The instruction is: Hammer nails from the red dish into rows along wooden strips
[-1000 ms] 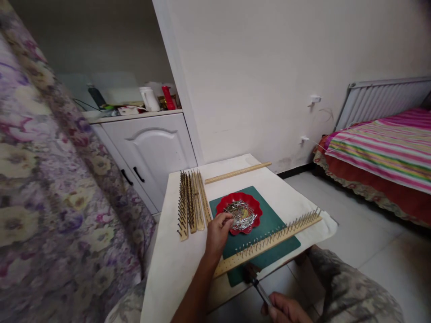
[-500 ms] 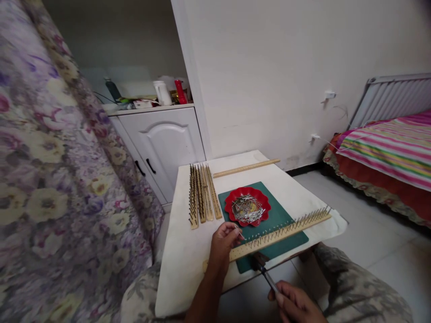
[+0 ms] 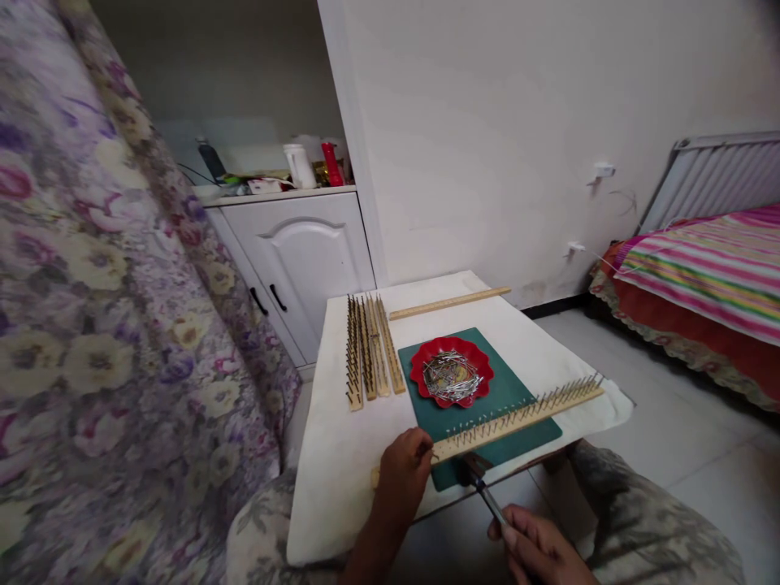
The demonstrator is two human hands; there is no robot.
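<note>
- Wooden strip [image 3: 517, 426], pale, lies aslant at lower centre of the frame, across the near part of a green mat [image 3: 509, 386]; both ends run past the mat.
- Nails [image 3: 536, 408] stand up in it, many slightly tilted, from near the middle to the right end; left part bare, with small holes.
- Left hand [image 3: 407, 467] at the strip's left part, fingers drawn together; a thin nail [image 3: 435, 456] shows at the fingertips, partly hidden.
- Right hand [image 3: 536, 540], bottom of the frame, closed round the handle of a hammer [image 3: 491, 498]. Dark head just below the strip, by the mat's near edge; cannot tell if it touches.
- Red dish [image 3: 483, 357], scalloped rim, on the mat above the strip; loose silvery nails [image 3: 451, 378] heaped inside.
- Left of the mat, four narrow strips [image 3: 355, 398] side by side, lengthwise; the two leftmost bristle with dark nails.
- Another strip [image 3: 451, 303] lies near the far edge of the desk [image 3: 335, 471], which has a whitish cover.
- Patterned trouser legs [image 3: 652, 504] on either side of the desk's near edge.
- Upper left: white cabinet [image 3: 317, 264], white jug [image 3: 300, 166] and dark bottle [image 3: 210, 160] on top; flowered curtain [image 3: 97, 325] along the left side.
- Right side: bed [image 3: 712, 252] with striped cover, beside a pale wall [image 3: 475, 146].
</note>
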